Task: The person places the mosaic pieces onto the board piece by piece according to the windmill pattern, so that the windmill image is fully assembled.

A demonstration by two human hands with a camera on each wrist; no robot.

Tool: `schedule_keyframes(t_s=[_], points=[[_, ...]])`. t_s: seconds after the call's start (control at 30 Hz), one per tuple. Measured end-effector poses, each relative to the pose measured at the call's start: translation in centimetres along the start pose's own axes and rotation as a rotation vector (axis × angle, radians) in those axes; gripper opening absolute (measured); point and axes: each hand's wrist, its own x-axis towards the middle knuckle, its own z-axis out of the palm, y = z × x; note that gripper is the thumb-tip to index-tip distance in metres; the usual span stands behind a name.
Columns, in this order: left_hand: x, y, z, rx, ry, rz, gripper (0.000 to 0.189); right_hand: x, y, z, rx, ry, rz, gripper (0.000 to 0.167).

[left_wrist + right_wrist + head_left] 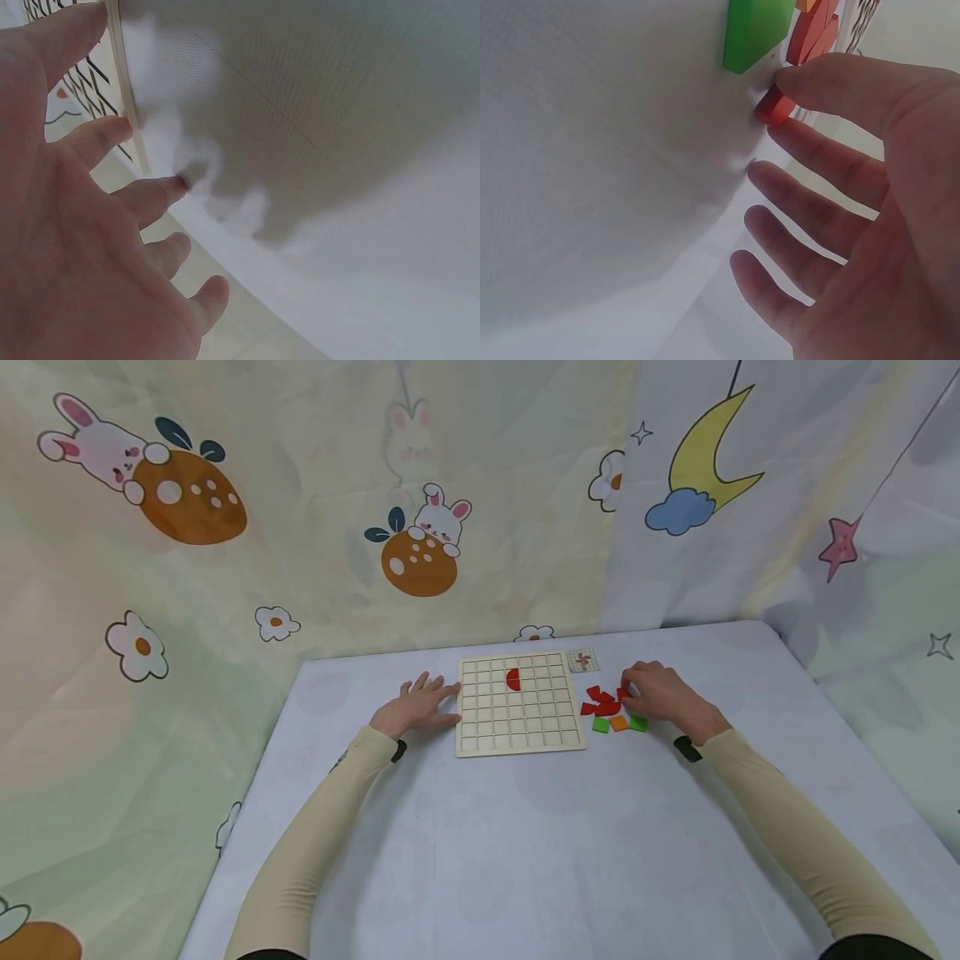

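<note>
A pale grid board (487, 739) lies flat on the white table, with a red half-round shape (513, 679) in its upper middle squares. My left hand (415, 706) rests at the board's left edge, fingers spread; in the left wrist view the thumb and index fingertip touch its rim. To the right of the board, my right hand (663, 695) pinches a small red tile (776, 107) between thumb and index finger, low over the cloth. Several red tiles (607, 709) lie loosely beside that hand. Below them sit a green tile (601, 725), an orange tile (618, 723) and another green tile (638, 724).
A small gridded card (582, 660) with a red figure lies by the board's upper right corner. Behind the table (517, 843) hangs a cloth backdrop (315, 527) printed with rabbits, flowers and a moon.
</note>
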Motion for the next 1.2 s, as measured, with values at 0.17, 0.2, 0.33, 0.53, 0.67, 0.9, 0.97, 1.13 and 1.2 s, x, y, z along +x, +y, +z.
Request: schedule_keyframes(t_s=[0.17,0.2,0.33,0.53,0.67,0.9,0.97,1.13,1.2], points=[[-0.01,0.01,-0.01,0.003,0.005,0.004,0.075,-0.04,-0.13,-0.28,0.010,0.000,0.000,0.027],[0.00,0.00,0.00,0.004,0.006,0.005,0.075,-0.05,-0.15,-0.32,0.009,-0.001,0.000,0.027],[0.06,-0.09,0.03,0.000,0.003,0.005,0.076,0.03,-0.23,-0.28,-0.001,0.003,-0.002,0.026],[0.07,-0.12,0.07,-0.003,0.005,0.010,0.075,-0.01,-0.33,-0.13,0.019,0.004,0.007,0.035],[0.03,-0.07,0.05,-0.008,0.008,0.013,0.075,-0.06,-0.36,-0.19,0.064,-0.018,-0.049,0.040],[0.14,-0.08,0.09,-0.010,0.006,0.012,0.075,-0.13,-0.12,-0.28,0.063,-0.027,-0.085,0.030],[0.16,-0.12,0.14,-0.009,0.006,0.011,0.075,-0.15,-0.05,-0.32,0.055,-0.024,-0.073,0.028],[0.11,-0.20,0.24,0.000,0.013,0.012,0.075,-0.25,0.09,-0.49,0.042,-0.017,-0.045,0.030],[0.14,-0.22,0.30,0.002,0.016,0.013,0.075,-0.29,0.16,-0.55,0.052,-0.021,-0.032,0.030]])
